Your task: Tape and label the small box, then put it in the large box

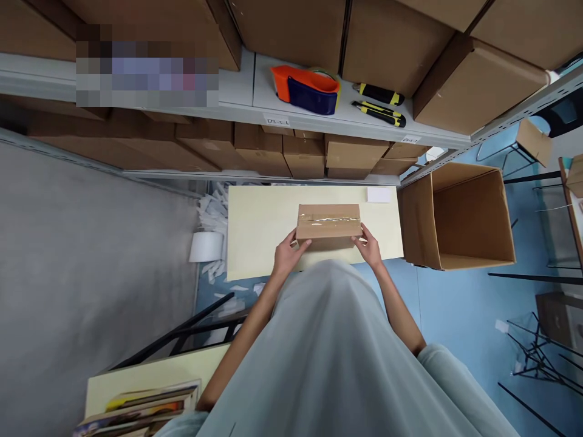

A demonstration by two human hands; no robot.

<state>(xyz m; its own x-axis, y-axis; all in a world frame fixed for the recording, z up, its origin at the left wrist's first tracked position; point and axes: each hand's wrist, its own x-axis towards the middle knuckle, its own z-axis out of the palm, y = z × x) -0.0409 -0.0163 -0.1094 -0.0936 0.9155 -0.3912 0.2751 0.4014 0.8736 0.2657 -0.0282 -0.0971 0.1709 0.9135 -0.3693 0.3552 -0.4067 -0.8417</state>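
On table (259, 230): taped box (328, 224), white slip (379, 195).

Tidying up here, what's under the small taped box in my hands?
The pale tabletop; the small taped box, gripped by left hand and right hand, covers whatever lies directly beneath.
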